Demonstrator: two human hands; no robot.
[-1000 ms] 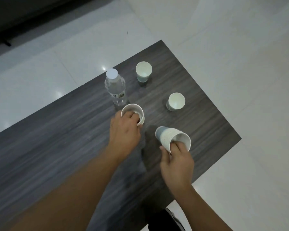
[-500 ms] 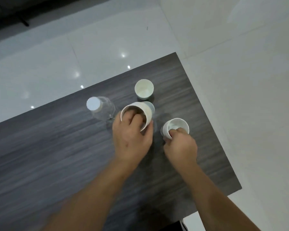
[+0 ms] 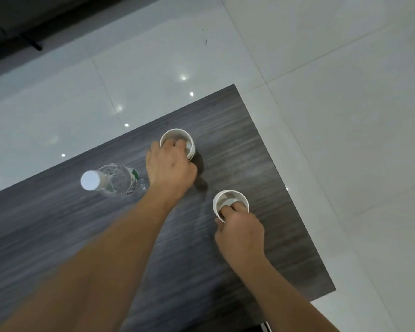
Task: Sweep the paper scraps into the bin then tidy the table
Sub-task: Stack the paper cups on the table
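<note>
Two bare forearms reach forward from the bottom edge over a dark wood-grain table (image 3: 58,236). Nearest, the right hand (image 3: 240,233) grips a white paper cup (image 3: 230,200) standing upright near the table's right edge: its fingers hook over the near rim into the cup, and the thumb presses the outer wall. A second rim seems to sit inside this cup, though blur makes that hard to confirm.

Farther on and to the left, the left hand (image 3: 169,166) holds another white cup (image 3: 177,140) the same way, fingers inside the mouth and thumb outside on the left. A second wall edge shows just below its rim on the right side, as if cups are nested there. This cup stands close to the table's far corner.

Left of the left wrist, a clear plastic water bottle (image 3: 115,179) with a white cap and a green-marked label stands on the table, just beside the forearm.

Beyond the table lies a glossy white tiled floor (image 3: 153,68) with small light reflections.
</note>
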